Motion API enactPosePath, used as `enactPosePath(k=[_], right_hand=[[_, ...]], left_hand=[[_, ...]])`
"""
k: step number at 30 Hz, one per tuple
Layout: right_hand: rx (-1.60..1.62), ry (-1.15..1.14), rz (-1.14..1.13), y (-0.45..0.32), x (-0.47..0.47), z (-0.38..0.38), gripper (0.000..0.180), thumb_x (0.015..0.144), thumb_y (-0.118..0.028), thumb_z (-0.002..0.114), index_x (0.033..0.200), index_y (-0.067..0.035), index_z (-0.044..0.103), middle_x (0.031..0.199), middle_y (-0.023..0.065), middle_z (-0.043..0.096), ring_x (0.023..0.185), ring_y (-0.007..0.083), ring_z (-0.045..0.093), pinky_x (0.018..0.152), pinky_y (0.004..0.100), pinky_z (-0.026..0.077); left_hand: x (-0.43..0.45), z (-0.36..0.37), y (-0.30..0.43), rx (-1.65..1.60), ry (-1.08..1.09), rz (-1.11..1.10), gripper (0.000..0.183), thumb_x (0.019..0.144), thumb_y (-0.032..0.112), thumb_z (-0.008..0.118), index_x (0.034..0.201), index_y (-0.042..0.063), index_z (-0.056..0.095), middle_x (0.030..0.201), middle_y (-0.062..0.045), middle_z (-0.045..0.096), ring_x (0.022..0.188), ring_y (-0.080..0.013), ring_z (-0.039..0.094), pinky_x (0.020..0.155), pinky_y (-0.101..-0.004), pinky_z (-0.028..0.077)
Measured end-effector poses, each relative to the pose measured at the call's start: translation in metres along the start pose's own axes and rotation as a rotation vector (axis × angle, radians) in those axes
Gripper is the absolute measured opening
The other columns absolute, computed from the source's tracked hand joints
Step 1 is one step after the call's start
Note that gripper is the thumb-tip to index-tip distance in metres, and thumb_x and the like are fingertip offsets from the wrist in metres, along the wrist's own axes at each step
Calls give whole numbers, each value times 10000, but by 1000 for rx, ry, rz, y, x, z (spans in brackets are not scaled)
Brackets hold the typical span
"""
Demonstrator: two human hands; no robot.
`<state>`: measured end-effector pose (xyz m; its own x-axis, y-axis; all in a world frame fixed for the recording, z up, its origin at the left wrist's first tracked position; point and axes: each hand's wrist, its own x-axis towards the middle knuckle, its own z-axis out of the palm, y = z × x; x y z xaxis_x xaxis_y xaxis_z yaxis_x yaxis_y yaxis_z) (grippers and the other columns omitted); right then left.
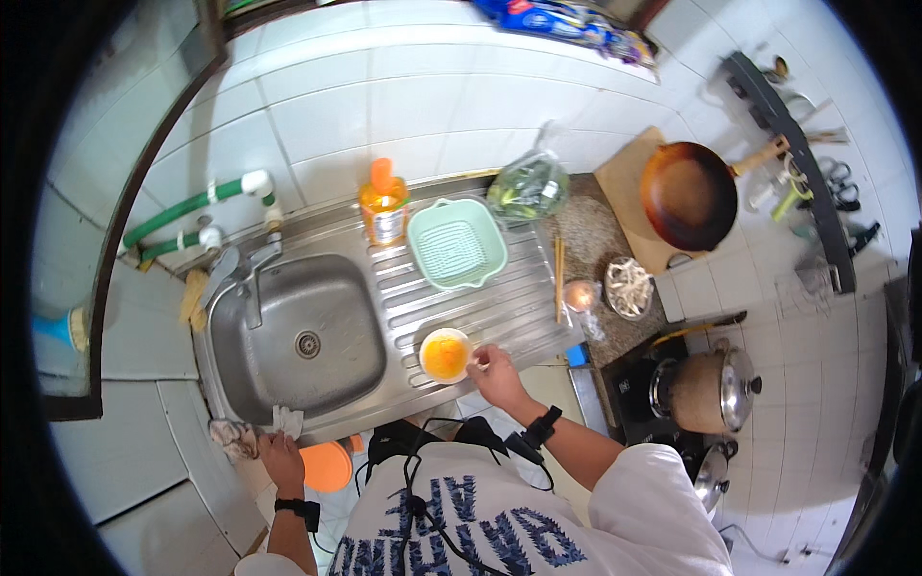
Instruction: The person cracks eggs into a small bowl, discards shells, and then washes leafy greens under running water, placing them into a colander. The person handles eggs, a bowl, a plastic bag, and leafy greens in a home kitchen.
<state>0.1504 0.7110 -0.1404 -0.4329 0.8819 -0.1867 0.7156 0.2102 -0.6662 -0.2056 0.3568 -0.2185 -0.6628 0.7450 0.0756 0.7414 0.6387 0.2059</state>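
Observation:
My right hand (497, 376) pinches the side of a small white bowl (425, 369) at the front of the steel drainboard. Raw egg (445, 354) with orange yolk fills much of the bowl. At the sink's front-left edge, my left hand (281, 461) has its fingertips against a white tissue or thin cloth (288, 421), which sticks up over the basin's rim. A crumpled greyish rag (234, 439) lies just left of that hand. The stainless sink (331, 389) holds no visible water, and its faucet (252, 288) points into the basin.
On the drainboard stand a mint-green basket (459, 245), an orange-capped soap bottle (385, 209) and bagged green vegetables (529, 187). Chopsticks (559, 281), a bagged onion-like item (580, 295) and a bowl of pale mushrooms (629, 288) sit rightward. A frying pan (688, 194) hangs beyond; a lidded pot (699, 392) occupies the stove.

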Motion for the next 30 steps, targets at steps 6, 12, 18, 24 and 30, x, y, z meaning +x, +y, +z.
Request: enactPosePath(k=[6,12,18,24,30], right_hand=[[762,-381,471,43,20,16,588,1017,-315,543,1497,-9,393,1150,149,651,823,204,710,672,334,603],[855,-457,450,45,31,30,377,1034,-206,471,1353,-7,494,1099,148,678,850,251,745,710,365,639],[806,-459,385,53,37,11,328,997,-171,493,1208,50,612,966,154,699,797,228,749,686,343,642],[1018,-349,413,80,51,-38,316,992,-170,486,1164,75,589,911,154,703,727,250,748,600,349,627],[1086,-234,435,134,101,-114,297,1004,-139,447,1214,51,538,1000,177,669,779,284,732,678,384,644]], left_hand=[[5,-6,1,-213,-177,-169,261,917,109,659,1139,-23,623,1076,-201,578,979,-399,586,879,-485,482],[12,-8,20,-127,7,-181,252,940,137,666,1147,-1,625,1150,-173,545,1014,-371,568,875,-485,470],[31,-7,87,-391,-63,-211,236,898,70,699,1115,14,624,1116,-131,563,898,-261,599,785,-384,517],[31,12,164,-498,-78,-135,206,878,17,704,1072,22,635,1073,-104,575,879,-218,620,770,-341,542],[33,24,218,-644,-166,-193,172,888,12,686,1056,18,648,1096,-112,593,888,-223,646,800,-340,550]])
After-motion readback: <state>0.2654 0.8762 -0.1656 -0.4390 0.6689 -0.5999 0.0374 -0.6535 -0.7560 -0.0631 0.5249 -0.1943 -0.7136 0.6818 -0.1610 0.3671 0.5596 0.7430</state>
